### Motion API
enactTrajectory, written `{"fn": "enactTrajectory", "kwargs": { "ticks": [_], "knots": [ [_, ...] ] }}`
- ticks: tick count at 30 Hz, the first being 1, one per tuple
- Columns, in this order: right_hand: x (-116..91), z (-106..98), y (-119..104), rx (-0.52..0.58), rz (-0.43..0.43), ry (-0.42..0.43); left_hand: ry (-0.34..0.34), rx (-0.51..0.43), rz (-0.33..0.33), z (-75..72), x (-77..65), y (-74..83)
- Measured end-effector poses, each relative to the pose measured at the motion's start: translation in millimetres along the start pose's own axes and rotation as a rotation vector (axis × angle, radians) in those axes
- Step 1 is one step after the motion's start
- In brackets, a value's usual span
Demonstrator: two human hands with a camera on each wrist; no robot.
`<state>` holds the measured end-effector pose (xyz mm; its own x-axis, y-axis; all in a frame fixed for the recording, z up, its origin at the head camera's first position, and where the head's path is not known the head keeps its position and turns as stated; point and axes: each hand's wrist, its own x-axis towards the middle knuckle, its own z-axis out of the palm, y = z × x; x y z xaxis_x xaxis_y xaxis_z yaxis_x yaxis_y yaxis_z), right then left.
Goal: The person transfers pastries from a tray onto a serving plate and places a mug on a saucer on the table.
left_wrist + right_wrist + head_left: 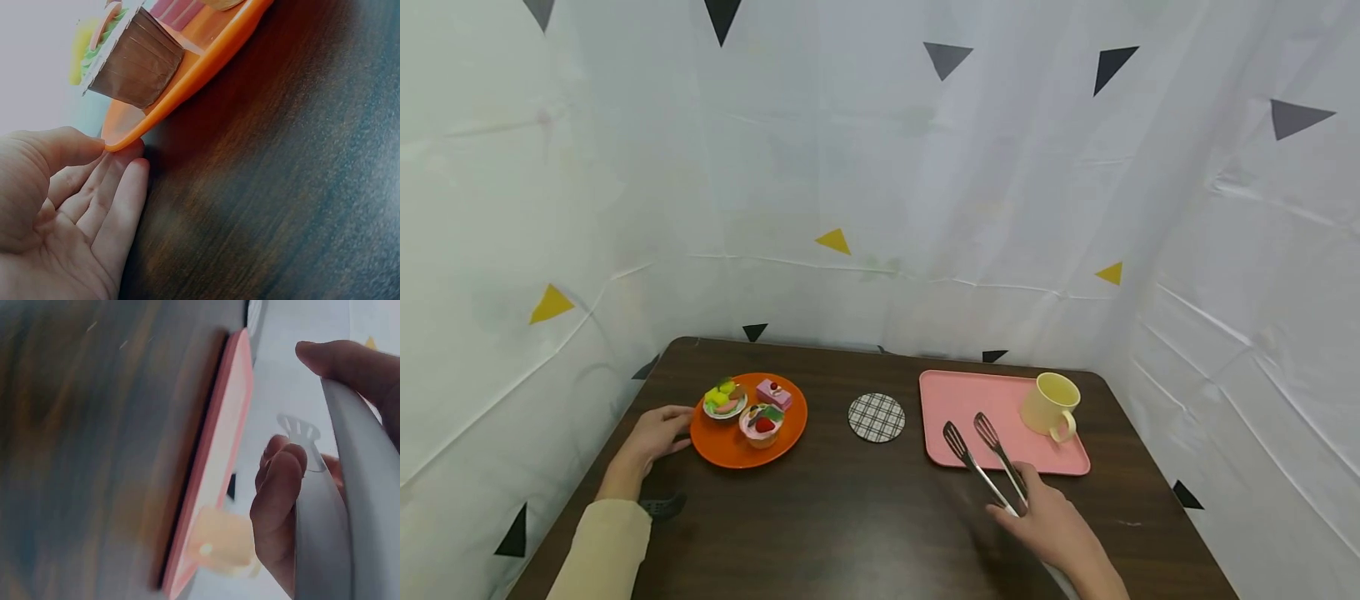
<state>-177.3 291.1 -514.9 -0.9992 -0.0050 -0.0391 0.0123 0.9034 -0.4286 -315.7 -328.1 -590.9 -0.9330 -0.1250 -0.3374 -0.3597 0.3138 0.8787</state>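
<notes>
Tongs point(992, 488): held at the near right over the table point(850, 533), arms parted, far ends across the near edge of the tray point(958, 392) as the head view sees it; the step looks like readying them, so an even squeeze from both sides should stop the ends skewing.
Right hand point(1056, 525): grips the tongs, thumb along one arm, fingers curled round the other; a light, level hold seems best, with the ends clear of the tray lip and mug.
Left hand point(658, 435): pinches the plate's left rim, thumb above and fingers at the underside; a gentle hold should steady it, since lifting this edge could tip the cakes.
Plate point(715, 446): orange, round, glossy, at the left; a cupcake point(726, 400) stands close to the pinched rim, another cupcake point(762, 425) topped with red stands beside it, and a pink slice point(773, 393) sits farther back. Frosted tops probably call for a soft grip low on the sides.
Tong handles: pale grey, broad and smooth in the right wrist view.
Tong ends: slotted and darker, spread apart with nothing between them.
Coaster point(877, 417): round, checked, between plate and tray.
Mug point(1047, 404): yellow, upright on the pink tray's right part, handle toward the near side.
Cloth point(880, 167): white with scattered triangles, behind the table.
</notes>
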Motion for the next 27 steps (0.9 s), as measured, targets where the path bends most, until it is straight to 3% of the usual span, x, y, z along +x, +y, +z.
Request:
{"fn": "enactTrajectory", "kwargs": {
  "ticks": [6, 13, 27],
  "knots": [
    [-12, -6, 24, -0.040, 0.084, -0.045, -0.016, -0.002, 0.009, -0.4, -2.3, 0.1],
    [-25, -9, 51, 0.026, 0.201, -0.078, -0.033, 0.017, 0.010, -1.5, -2.6, 0.5],
    [-24, -25, 80, -0.046, 0.295, -0.097, -0.031, 0.023, 0.019, -0.3, -5.3, 2.0]
  ]
}}
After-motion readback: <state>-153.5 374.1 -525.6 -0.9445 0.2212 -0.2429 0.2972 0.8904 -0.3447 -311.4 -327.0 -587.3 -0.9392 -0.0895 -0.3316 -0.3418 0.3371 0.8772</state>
